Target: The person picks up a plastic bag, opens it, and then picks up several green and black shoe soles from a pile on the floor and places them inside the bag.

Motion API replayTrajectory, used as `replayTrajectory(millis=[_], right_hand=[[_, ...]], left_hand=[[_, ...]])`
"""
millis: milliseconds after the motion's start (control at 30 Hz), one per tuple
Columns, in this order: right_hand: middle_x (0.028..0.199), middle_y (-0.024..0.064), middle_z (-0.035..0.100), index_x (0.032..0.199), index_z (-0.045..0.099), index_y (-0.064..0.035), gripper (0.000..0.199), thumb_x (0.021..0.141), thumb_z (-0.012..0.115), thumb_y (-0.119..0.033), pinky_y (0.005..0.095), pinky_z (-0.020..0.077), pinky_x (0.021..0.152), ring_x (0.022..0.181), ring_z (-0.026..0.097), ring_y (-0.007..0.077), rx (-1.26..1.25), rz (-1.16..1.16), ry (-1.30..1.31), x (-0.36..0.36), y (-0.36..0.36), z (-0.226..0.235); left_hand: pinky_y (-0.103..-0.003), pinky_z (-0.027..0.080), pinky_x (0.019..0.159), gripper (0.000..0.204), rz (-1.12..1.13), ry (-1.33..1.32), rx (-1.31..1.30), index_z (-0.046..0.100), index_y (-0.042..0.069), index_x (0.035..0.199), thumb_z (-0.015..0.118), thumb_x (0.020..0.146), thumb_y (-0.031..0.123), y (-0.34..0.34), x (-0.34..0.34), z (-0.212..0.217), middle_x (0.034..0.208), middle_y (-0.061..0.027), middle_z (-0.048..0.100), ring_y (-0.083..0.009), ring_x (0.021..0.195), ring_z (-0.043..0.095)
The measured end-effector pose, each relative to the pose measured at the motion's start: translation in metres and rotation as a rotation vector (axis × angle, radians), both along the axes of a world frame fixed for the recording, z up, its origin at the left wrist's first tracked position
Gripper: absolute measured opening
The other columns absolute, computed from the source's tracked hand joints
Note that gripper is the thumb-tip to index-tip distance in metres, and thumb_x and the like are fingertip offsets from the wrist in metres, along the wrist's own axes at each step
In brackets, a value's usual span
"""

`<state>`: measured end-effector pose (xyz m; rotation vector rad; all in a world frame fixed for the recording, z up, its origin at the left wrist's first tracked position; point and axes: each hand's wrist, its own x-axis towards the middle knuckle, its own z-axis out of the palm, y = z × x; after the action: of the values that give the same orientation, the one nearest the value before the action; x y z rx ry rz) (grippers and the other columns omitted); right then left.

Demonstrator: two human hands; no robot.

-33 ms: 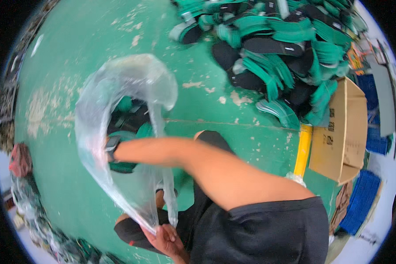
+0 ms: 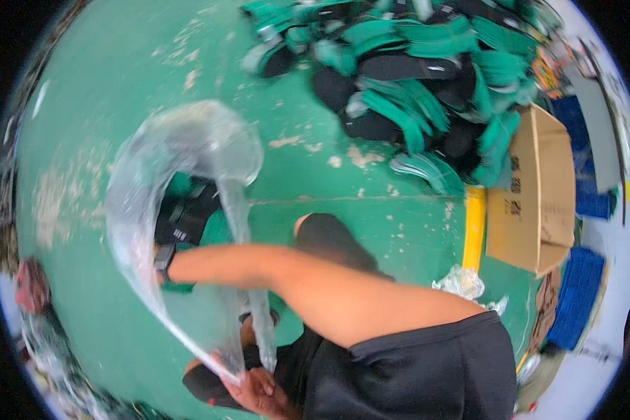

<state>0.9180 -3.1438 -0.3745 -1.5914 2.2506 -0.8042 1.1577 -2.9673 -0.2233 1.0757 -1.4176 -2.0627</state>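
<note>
Bag (image 2: 134, 175) of translucent plastic, left hand (image 2: 257, 392) clamped on its rim, right hand (image 2: 158, 256) inside near black-and-green insoles (image 2: 187, 213), that grip hidden, its state impossible to tell

Floor (image 2: 84, 140), as I stand here: green paint, worn to pale patches well left of the open cardboard carton (image 2: 521, 224). Stripe (image 2: 474, 231): yellow, just left of the carton. Blue material (image 2: 574, 301): near the carton, on its near side. Panel (image 2: 596, 129): grey, flat, right of the carton. Pale surface (image 2: 619, 280), farther right: wall or floor, I cannot tell. Light: bright.
</note>
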Motion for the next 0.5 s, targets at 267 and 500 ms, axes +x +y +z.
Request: replayTrajectory(millis=[267,500], right_hand=[[0.096,0.0203,0.057,0.110,0.054,-0.0007,0.045,0.069,0.061,-0.017,0.0437,0.0442,0.078,0.091,0.054,0.0352,-0.569,-0.639,-0.316,0.013,0.333,-0.057],[0.139,0.0298,0.023,0.135,0.014,0.0121,0.108,0.060,0.078,-0.033,0.0464,0.0175,0.108,0.131,0.020,0.0418,0.553,-1.713,0.174,0.061,0.690,-0.181]], left_hand=[[-0.037,0.035,0.056,0.028,-0.339,-0.379,-0.806,0.047,0.002,0.104,0.048,0.086,0.023,-0.063,0.031,-0.044,0.073,-0.0106,0.048,-0.0257,0.066,0.045],[-0.048,0.040,0.062,0.027,-0.520,-0.561,-1.070,0.058,-0.001,0.079,0.055,0.081,0.027,-0.053,0.025,-0.054,0.072,-0.0212,0.056,-0.0397,0.069,0.052]])
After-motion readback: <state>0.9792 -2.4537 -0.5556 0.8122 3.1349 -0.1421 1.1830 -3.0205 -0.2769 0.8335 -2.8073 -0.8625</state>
